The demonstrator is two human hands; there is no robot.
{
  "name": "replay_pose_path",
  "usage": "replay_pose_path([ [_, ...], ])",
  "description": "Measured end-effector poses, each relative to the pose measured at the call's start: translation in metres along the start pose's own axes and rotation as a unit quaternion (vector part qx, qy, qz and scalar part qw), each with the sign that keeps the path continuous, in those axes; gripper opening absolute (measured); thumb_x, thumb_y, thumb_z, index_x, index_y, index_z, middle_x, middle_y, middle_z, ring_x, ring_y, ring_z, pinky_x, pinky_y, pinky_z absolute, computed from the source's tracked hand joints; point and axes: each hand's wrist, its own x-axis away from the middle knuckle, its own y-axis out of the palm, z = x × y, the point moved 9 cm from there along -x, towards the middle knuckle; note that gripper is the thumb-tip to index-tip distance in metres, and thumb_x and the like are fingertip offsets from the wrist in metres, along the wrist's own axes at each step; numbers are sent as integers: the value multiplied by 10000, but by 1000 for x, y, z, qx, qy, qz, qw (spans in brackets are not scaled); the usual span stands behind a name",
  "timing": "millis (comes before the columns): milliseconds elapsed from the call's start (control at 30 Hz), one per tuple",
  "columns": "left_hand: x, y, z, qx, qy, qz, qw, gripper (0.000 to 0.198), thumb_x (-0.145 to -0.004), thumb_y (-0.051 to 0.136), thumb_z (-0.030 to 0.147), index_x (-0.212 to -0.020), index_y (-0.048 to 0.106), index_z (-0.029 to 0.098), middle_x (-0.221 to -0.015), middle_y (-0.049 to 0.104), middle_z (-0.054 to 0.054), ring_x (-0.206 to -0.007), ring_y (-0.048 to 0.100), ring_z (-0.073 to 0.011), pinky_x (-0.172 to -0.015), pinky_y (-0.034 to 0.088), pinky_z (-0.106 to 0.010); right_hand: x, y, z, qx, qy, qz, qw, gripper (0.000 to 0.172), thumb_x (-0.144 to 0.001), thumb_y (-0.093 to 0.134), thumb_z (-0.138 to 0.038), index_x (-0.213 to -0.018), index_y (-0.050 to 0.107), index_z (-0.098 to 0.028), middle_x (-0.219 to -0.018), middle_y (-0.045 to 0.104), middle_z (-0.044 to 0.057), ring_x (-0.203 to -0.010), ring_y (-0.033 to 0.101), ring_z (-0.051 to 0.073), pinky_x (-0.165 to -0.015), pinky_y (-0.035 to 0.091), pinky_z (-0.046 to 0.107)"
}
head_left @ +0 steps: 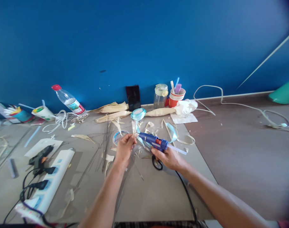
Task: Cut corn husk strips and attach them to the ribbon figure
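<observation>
My right hand (169, 158) is closed around a blue glue gun (150, 139), a clear glue stick (177, 148) jutting from its back end. The gun's nozzle points left and meets the fingertips of my left hand (125, 148), or nearly so. Those left fingers are pinched together; a thin pale, see-through piece (134, 127) rises just above them, but I cannot make out exactly what they grip. Behind the hands lies a roll of light blue ribbon (138, 114), with loose ribbon (172, 133) to the right. Thin wires (106, 148) lie left of my left hand.
A white power strip (60, 169) with black plugs lies at left, beside another dark glue gun (41, 158). Along the blue wall stand a tilted water bottle (72, 103), a phone (133, 97), a jar (160, 98) and a red cup (176, 98). Dried husks (112, 115) lie there.
</observation>
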Motion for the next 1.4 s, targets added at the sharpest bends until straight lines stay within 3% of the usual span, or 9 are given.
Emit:
replay_pose_path([
  [333, 2, 1, 2, -4, -12, 13, 1000, 155, -724, 637, 299, -689, 631, 147, -562, 502, 38, -472, 364, -48, -478, 283, -199, 0, -1, -4, -6, -9, 3, 1000, 319, -862, 424, -393, -623, 474, -187, -527, 507, -11, -496, 453, 105, -476, 361, 214],
  [667, 2, 2, 2, 14, -8, 1, 1000, 244, -723, 664, 380, -705, 626, 140, -587, 515, 30, -477, 365, -48, -484, 293, -202, -2, -3, -7, -11, -5, 13, 1000, 295, -836, 468, -358, -597, 484, -186, -505, 501, -20, -476, 436, 96, -455, 347, 204],
  [1400, 2, 2, 4, 12, 0, 1, 1000, 229, -731, 657, 378, -718, 635, 151, -586, 522, 32, -476, 374, -51, -492, 303, -210, -1, -4, -10, -12, -13, 5, 1000, 312, -845, 457, -366, -586, 471, -192, -503, 505, -18, -474, 437, 104, -462, 352, 219],
])
